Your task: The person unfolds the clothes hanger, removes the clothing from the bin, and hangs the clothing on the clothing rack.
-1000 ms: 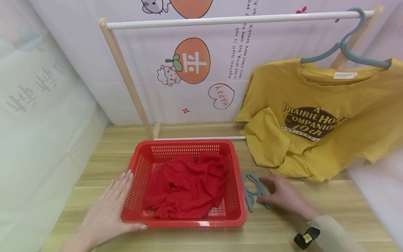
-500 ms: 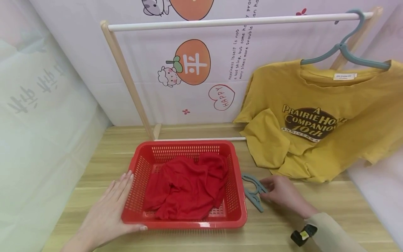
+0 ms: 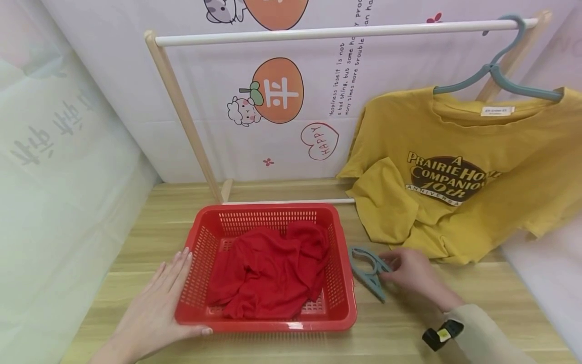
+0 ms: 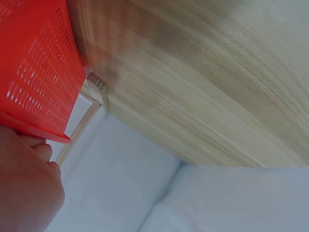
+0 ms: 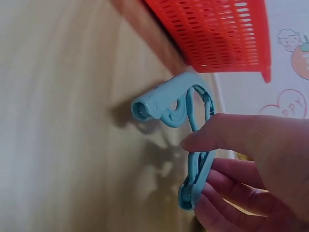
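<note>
In the head view my right hand [image 3: 416,275] pinches a folded blue clothes hanger [image 3: 375,275] just right of the red basket [image 3: 204,323]. The right wrist view shows the thumb and fingers on one arm of the folding hanger [image 5: 166,94], which is held off the tabletop. My left hand [image 3: 156,298] rests with straight fingers on the basket's left rim, its thumb along the front edge. Inside the basket lies a crumpled red cloth [image 3: 273,273]. In the left wrist view, part of the left hand [image 4: 26,179] touches the rim from below.
A rack with a white rail [image 3: 291,34] and wooden posts [image 3: 184,114] stands behind the basket. From its right end a yellow T-shirt [image 3: 400,131] hangs on a blue hanger [image 3: 523,87], its hem on the wooden table [image 3: 136,253]. Printed white sheets form the walls.
My right hand has taken hold of the folded hanger and turned it, raising it slightly from the table. The left hand and the basket stay where they were.
</note>
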Motion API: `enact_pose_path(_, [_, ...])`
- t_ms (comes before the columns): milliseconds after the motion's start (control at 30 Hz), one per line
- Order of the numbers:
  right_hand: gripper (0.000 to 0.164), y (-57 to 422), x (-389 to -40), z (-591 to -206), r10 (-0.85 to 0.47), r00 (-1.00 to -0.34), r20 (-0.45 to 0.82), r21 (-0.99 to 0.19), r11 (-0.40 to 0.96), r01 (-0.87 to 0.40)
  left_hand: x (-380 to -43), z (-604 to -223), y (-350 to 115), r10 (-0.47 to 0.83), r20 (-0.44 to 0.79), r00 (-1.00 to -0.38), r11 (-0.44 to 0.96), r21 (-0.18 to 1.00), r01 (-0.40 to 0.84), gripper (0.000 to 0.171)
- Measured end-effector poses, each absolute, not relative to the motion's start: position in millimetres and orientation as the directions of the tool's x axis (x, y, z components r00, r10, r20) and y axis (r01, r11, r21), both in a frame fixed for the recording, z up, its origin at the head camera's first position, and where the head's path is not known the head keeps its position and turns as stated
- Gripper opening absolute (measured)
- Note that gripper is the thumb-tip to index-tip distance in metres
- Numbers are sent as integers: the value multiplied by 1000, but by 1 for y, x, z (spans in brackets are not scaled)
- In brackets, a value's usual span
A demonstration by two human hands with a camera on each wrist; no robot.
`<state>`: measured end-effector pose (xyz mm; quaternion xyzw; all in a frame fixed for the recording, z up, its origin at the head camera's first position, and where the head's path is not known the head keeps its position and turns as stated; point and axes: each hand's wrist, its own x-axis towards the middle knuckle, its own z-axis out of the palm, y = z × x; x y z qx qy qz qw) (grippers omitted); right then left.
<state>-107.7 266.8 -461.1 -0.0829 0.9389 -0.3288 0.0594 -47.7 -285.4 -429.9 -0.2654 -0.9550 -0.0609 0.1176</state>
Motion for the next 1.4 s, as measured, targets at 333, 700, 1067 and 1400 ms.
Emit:
enact_pose_path(333, [43, 273, -118, -450, -190, -980, 54, -589, 787, -185, -55, -424, -284, 447, 219, -867, 871, 115, 478, 152])
enact_pose_path(700, [42, 275, -125, -434, -155, -983, 96, -623, 761, -181, -55, -428, -284, 463, 200, -863, 867, 102, 489, 147])
enact_pose_path(1067, [41, 283, -142, -375, -117, -947, 300, -605, 744, -284, -54, -429, -285, 474, 220, -853, 857, 110, 504, 146])
enact_pose_path(1400, [39, 274, -146, -318, -71, -936, 344, -588, 761, -274, -54, -428, -286, 484, 230, -845, 851, 103, 515, 144])
